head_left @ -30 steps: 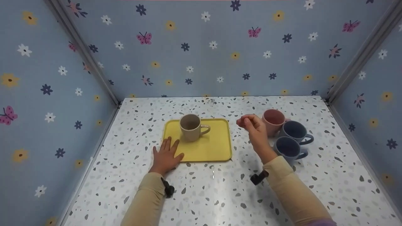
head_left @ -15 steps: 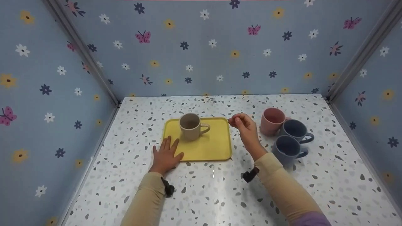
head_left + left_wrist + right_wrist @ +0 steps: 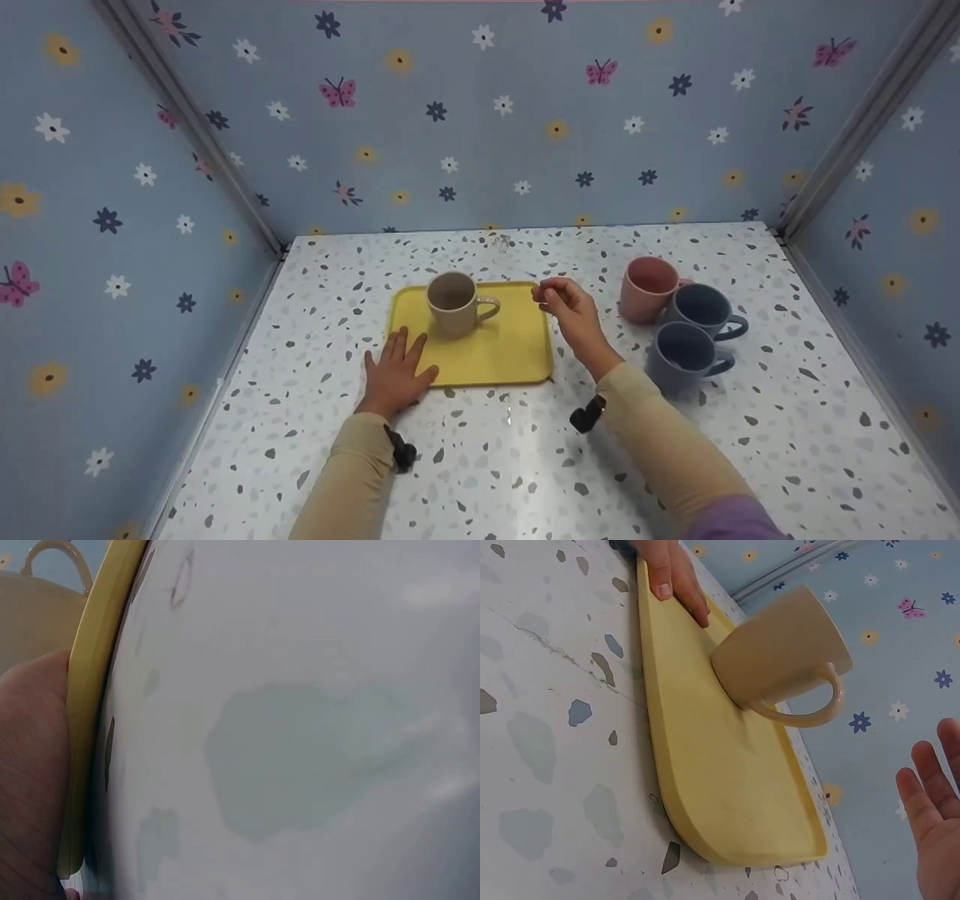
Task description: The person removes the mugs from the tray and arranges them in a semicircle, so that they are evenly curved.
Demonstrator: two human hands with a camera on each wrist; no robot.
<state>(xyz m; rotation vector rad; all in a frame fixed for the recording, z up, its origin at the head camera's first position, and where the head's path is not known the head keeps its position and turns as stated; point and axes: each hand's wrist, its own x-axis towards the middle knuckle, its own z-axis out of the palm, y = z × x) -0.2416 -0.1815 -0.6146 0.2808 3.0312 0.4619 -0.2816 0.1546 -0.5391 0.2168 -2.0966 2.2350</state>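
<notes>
A yellow tray (image 3: 504, 358) lies on the speckled table. On its left half stands an upright beige mug (image 3: 452, 313), handle pointing right. Spread flat over the tray's front left corner is my left hand (image 3: 395, 380); the left wrist view has it against the tray's edge (image 3: 88, 682). My right hand (image 3: 576, 319) is at the tray's right side, fingertips overlapping its far right corner in the head view. Its fingers are loosely bent and nothing is in it. In the right wrist view, those fingers (image 3: 922, 799) are apart from the beige mug's handle (image 3: 810, 714).
Right of my right hand a pink mug (image 3: 646, 294) and two blue mugs, one farther back (image 3: 699, 306) and one nearer (image 3: 679, 364), stand close together. Blue flowered walls (image 3: 480, 142) enclose the table (image 3: 465, 465) at the back and both sides.
My right hand has moved left from beside the pink mug to the tray's right edge, fingers loosening slightly. The left hand, tray and beige mug stay in place.
</notes>
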